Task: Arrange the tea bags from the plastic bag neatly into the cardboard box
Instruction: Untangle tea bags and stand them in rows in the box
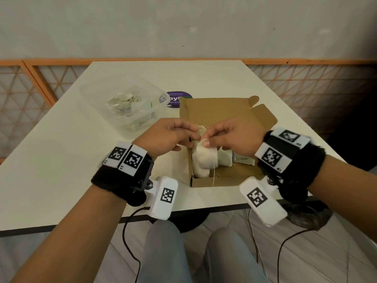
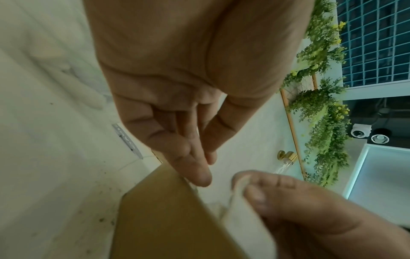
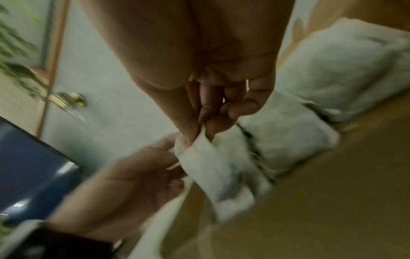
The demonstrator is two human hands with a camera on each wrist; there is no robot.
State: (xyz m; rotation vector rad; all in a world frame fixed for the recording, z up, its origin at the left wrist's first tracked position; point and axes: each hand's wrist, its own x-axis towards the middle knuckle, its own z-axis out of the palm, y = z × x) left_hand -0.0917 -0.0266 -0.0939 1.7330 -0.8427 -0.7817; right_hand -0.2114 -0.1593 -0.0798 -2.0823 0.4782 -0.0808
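An open cardboard box point(image 1: 214, 111) lies on the white table with several white tea bags point(image 1: 225, 158) lined up at its near end. Over the box's near left corner my right hand point(image 1: 206, 140) pinches the top of one more tea bag point(image 1: 205, 160) between thumb and forefinger; its string hangs down. My left hand point(image 1: 191, 135) meets it from the left, fingers fairly straight and touching the bag's edge. The right wrist view shows that pinch point(image 3: 199, 129) on the tea bag point(image 3: 206, 168). The clear plastic bag point(image 1: 126, 103) with more tea bags sits left of the box.
A purple round sticker point(image 1: 179, 98) lies on the table behind the box. The table's near edge point(image 1: 204, 207) runs just below my wrists, with cables hanging from the wrist cameras. An orange lattice railing point(image 1: 30, 88) borders the table on both sides.
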